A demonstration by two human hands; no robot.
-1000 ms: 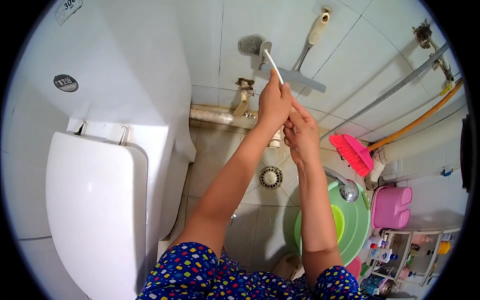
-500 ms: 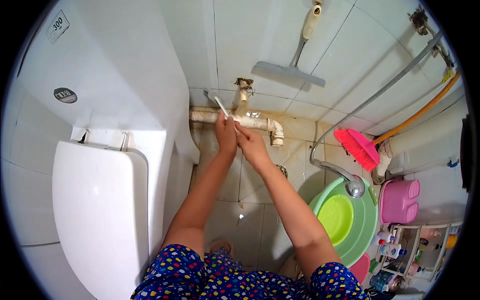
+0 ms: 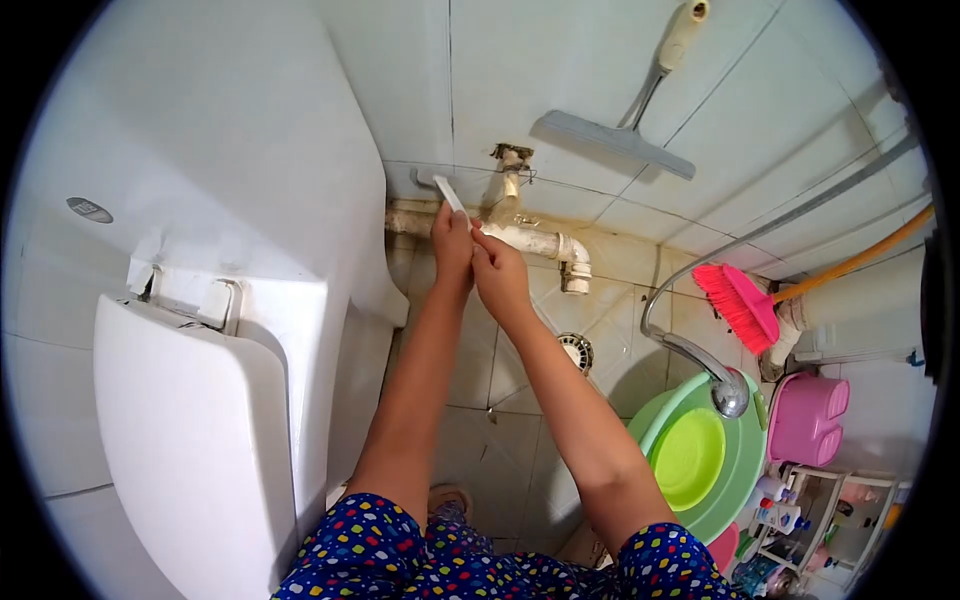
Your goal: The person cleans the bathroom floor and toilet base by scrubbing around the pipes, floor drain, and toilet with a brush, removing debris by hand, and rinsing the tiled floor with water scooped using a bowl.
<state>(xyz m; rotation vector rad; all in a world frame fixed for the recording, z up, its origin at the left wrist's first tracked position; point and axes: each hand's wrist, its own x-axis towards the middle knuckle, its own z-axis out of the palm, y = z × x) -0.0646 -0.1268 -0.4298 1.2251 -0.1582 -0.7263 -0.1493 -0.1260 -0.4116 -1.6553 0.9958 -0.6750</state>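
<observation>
My left hand is closed around a slim white stick, whose upper end points up toward the tiled wall. Against it, my right hand is closed at the stick's lower end, which the fingers mostly hide. What kind of tool the stick belongs to I cannot make out. A grey curved shape, perhaps its shadow, shows on the wall beside the tip. Just behind and right of the hands runs a stained white drainpipe with an elbow. A short pipe stub rises from it at the wall.
At left stands a white toilet, lid down. A squeegee hangs on the wall. A floor drain lies beyond my right forearm. To the right are a pink broom, a shower head, a green basin and a pink stool.
The view has shifted, so most surroundings sit further right and the floor drain shows more. Both hands stay together on the white stick, which has tilted slightly.
</observation>
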